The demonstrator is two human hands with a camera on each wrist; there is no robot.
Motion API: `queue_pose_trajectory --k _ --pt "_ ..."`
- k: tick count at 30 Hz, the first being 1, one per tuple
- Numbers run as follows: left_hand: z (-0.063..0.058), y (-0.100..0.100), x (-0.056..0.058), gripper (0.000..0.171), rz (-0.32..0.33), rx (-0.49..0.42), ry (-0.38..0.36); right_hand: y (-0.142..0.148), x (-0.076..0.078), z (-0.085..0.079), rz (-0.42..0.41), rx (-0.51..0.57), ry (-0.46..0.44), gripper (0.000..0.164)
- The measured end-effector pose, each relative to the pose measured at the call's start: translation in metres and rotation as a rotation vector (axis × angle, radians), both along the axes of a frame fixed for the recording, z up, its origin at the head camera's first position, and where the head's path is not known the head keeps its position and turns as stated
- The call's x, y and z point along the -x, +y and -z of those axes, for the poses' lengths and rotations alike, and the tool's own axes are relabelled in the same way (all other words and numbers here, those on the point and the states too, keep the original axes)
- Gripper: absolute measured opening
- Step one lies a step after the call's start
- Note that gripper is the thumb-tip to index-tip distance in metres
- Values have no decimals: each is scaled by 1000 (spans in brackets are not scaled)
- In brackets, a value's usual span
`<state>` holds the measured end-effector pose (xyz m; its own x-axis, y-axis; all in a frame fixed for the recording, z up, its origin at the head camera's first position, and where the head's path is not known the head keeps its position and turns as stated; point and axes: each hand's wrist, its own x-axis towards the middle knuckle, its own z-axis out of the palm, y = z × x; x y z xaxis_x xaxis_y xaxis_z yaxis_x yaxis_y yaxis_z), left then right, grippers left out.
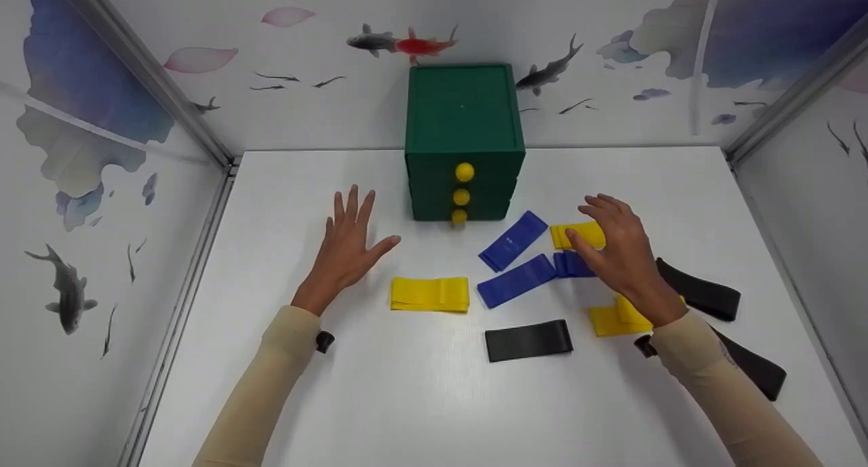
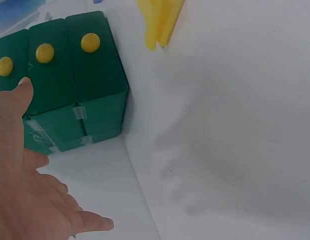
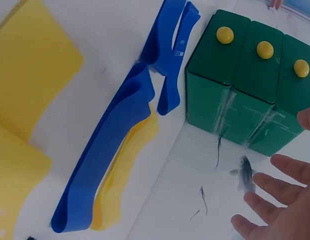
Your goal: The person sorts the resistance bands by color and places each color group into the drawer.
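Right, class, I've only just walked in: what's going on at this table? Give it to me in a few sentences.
A person's left hand and right hand are held out over a white table, neither holding anything. Between them, towards the back, stands a green drawer box, its three drawers looking closed. Blue bands, yellow bands and black bands lie loose on the table, unsorted, mostly towards the right hand's side.

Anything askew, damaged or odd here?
Only what looks like clear tape on the sides of the green drawer unit, perhaps a makeshift join. The bands lie at mixed angles, but nothing looks spilled or damaged.
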<state>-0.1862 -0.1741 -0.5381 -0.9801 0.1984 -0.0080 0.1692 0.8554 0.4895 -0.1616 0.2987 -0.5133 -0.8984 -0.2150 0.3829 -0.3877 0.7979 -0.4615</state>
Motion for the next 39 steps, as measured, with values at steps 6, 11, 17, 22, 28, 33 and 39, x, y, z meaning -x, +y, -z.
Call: queue_pose_trajectory --k 6,11,17,22,28,33,39 --pt "-3 4 6 102 6 -45 25 -10 6 -5 -11 25 5 47" --pt "-7 6 12 101 5 -85 25 -19 10 -7 -8 49 -11 44" --pt "-13 10 22 97 2 -149 16 -34 15 -7 -44 88 0 43" --pt "-20 13 30 91 0 -233 -3 -48 20 -9 -62 128 -6 42" --pt "-28 16 37 87 -9 -341 -7 -64 26 -12 -82 167 -36 40" --pt "-32 20 44 82 1 -424 -9 -73 29 -12 -97 197 -52 39" --pt "-36 22 52 80 11 -478 4 -82 35 -9 -126 250 -96 41"
